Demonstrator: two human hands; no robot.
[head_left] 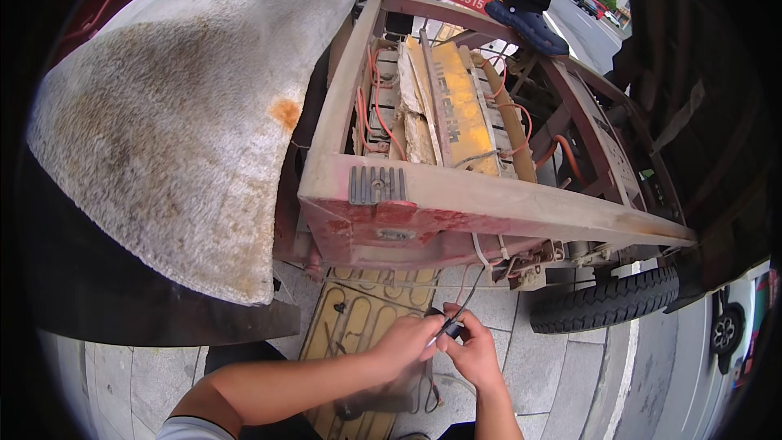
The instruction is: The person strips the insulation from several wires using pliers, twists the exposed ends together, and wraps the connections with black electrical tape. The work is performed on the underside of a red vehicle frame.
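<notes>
Close together in front of the vehicle frame (472,204), both my hands work on a thin black cable (471,293) that comes down from the frame's underside. My left hand (410,344) pinches it from the left, fingers closed. A short, thick black piece (453,328) sits on the cable between my hands; I cannot tell whether it is a connector or tape. My right hand (475,352) closes round the cable from the right, its thumb and fingers bent together. A thin light strip shows near my left fingertips. The cable's end is hidden by my fingers.
Inside the frame lie batteries (383,106) with red wires and a yellow board (463,106). A fluffy seat cover (187,114) is on the left, a tyre (607,300) on the right. Another person's shoe (529,26) rests on the frame. Below lies a yellow patterned mat (358,310).
</notes>
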